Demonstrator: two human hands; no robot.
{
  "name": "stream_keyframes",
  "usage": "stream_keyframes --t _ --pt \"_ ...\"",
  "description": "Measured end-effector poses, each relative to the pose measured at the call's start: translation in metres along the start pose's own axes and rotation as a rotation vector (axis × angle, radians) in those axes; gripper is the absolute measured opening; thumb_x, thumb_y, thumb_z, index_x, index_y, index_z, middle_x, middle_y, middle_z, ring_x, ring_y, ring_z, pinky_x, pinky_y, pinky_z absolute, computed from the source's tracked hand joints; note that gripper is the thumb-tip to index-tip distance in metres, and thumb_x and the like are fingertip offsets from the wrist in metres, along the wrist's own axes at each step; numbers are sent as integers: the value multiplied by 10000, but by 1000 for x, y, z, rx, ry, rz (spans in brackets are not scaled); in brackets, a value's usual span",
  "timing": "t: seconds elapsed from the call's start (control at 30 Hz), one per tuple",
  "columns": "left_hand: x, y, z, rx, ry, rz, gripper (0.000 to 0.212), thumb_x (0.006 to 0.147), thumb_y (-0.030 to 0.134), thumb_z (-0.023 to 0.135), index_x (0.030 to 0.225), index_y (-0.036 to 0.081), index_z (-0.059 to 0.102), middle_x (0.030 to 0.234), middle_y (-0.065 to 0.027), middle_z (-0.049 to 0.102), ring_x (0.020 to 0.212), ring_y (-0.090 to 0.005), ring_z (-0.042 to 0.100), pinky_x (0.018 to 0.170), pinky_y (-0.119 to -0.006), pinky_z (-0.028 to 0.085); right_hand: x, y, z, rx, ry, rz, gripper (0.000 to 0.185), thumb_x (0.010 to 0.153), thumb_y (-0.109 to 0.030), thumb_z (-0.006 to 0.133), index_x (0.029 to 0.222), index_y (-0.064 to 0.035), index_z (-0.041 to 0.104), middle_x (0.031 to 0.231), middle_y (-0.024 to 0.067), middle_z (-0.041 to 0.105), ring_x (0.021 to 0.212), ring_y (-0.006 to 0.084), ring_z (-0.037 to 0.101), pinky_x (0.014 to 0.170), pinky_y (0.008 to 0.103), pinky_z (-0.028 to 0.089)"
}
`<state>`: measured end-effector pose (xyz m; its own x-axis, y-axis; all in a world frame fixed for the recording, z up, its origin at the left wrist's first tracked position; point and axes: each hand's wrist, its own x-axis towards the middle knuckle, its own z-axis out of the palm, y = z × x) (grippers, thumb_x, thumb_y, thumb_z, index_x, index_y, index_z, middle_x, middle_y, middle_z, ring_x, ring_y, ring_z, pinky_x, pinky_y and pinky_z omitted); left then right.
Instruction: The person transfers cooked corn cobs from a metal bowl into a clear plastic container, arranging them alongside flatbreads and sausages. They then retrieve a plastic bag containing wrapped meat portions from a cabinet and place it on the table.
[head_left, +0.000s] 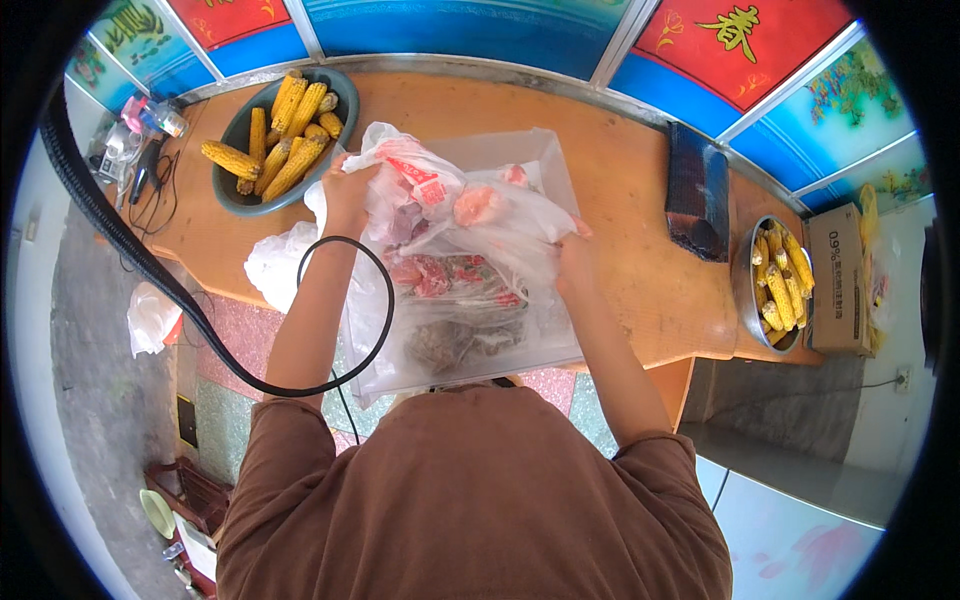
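Observation:
A translucent plastic drawer (546, 334) lies at the table's front edge, holding bagged meat (427, 276) and other bagged contents that are hard to make out. Over it, both hands hold a white plastic bag (517, 210) with red print. My left hand (349, 187) grips the bag's upper left part. At its right end, my right hand (576, 251) pinches the thin film. Pinkish lumps, perhaps meat, show through the bag. Another crumpled white bag (279, 262) sits left of the drawer, by my left forearm.
A grey-green basin of corn cobs (225, 180) stands at the back left. Rightward are a dark folded mat or pouch (694, 191), a metal bowl of corn (750, 315) and a cardboard box (832, 277). A black cable (217, 360) loops over my left forearm. Corded items lie far left.

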<state>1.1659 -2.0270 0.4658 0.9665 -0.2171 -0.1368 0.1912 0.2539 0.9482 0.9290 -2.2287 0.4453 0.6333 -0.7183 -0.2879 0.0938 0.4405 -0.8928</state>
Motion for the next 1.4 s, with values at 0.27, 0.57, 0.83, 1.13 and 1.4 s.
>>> stream_keyframes --t 0.27,0.57,0.83,1.13,1.4 --pt "6 -10 7 192 -75 141 212 685 -54 694 875 -15 610 801 -70 638 702 -146 600 594 -287 484 -4 -23 -20 -45 157 -57 340 693 47 458 993 49 617 842 90 654 679 145 589 613 255 459" --pt "-16 -4 24 691 -202 504 214 676 34 700 874 -8 630 798 -139 653 732 -226 621 667 -325 470 11 -26 -40 -956 -31 -278 419 728 -68 598 1123 66 565 1018 176 619 912 261 595 803 337 467" --pt "-85 12 93 680 -632 431 340 698 90 715 1019 32 622 960 -129 654 899 -243 625 803 -330 471 -8 -25 58 -725 -314 -727 722 688 -188 746 1302 -6 411 1258 237 488 1167 369 486 971 388 398" --pt "-91 64 -13 908 -578 468 425 780 165 698 1162 66 543 1194 -102 575 1178 -250 502 993 -341 377 49 -33 55 -973 -185 -937 391 694 -52 661 1071 -79 559 1040 175 584 964 365 556 769 408 465" --pt "-146 39 -78 1600 -586 690 432 685 285 772 1052 119 618 1163 -48 565 1274 -272 396 1115 -531 159 26 -6 89 -1559 -171 -1250 353 744 -117 640 1079 -60 545 1007 156 535 996 342 525 839 419 433"
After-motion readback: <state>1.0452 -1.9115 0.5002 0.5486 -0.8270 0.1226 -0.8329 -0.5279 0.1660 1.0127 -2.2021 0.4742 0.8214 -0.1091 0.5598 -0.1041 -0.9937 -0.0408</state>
